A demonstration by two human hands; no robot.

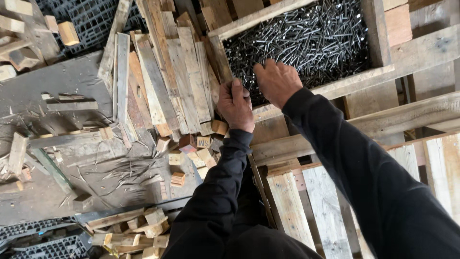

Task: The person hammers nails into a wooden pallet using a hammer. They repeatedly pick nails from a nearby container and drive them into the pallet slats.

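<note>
Workshop floor, grey and littered with splinters, is lying to the left; pale pallet boards (306, 201) are filling the near right.

Item: wooden crate (378, 33), far right, open-topped; it is holding a deep heap of dark steel nails (311, 38).

Item: right hand (277, 81), black-sleeved; it is reaching over the crate's near rim, fingers curled down into the near left corner of the heap; whether it is pinching any nail cannot be told, since the fingertips are hidden.

Item: left hand (235, 105); it is resting just left of the crate, closed into a loose fist with the thumb on top; what it is gripping, if anything, cannot be told.

Item: stack of worn planks (167, 72), left of the crate, long axes running near to far; small offcut blocks (191, 153) are lying at its near end.

Orientation of the nails: mixed; many long axes are running roughly left to right, others are crossing at angles; no common heading for the points.

Hazard, as a judgement: points are facing every way, so bare fingers digging in are risking a prick; loose nails are liable to spill over the rim between the boards.
</note>
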